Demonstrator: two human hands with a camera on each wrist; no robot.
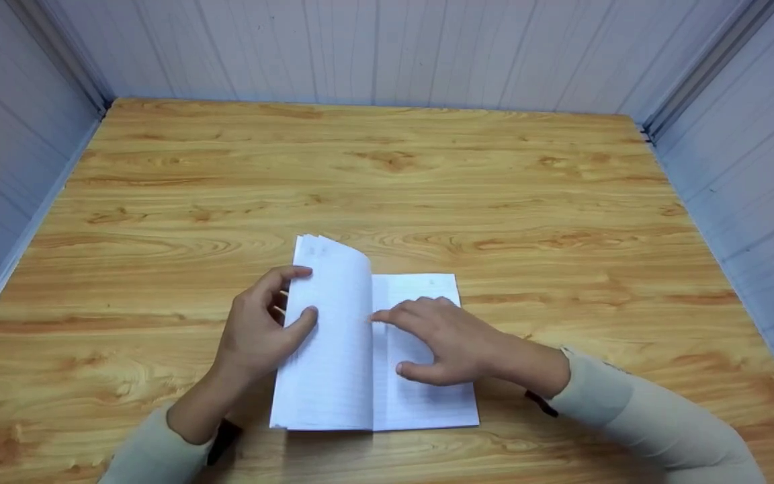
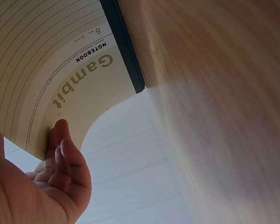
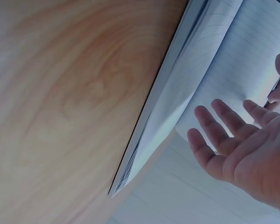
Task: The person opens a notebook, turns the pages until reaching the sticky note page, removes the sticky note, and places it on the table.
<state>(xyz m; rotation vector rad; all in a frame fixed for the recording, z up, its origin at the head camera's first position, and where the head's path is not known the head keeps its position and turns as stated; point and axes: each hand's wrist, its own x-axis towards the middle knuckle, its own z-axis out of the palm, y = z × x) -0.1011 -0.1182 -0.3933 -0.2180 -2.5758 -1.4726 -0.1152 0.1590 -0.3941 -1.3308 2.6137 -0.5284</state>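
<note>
A notebook (image 1: 333, 349) with lined white pages lies opened, its left part raised off the table and bowed near the fold. My left hand (image 1: 259, 329) grips the raised left edge, thumb on the page and fingers behind. The left wrist view shows the cover (image 2: 74, 79), printed "Gambit NOTEBOOK", beside a dark spine strip (image 2: 123, 46), with fingers against the cover. Over the right page (image 1: 427, 407) is my right hand (image 1: 451, 343), fingers extended and spread, index fingertip at the fold. In the right wrist view its fingers (image 3: 207, 123) hold nothing.
The notebook sits near the front of a wood-grain table (image 1: 387, 175). Pale panelled walls (image 1: 373, 54) stand along the table's back, left and right sides. Both forearms wear light sleeves (image 1: 656, 417), with a dark strap (image 1: 541, 403) at the right wrist.
</note>
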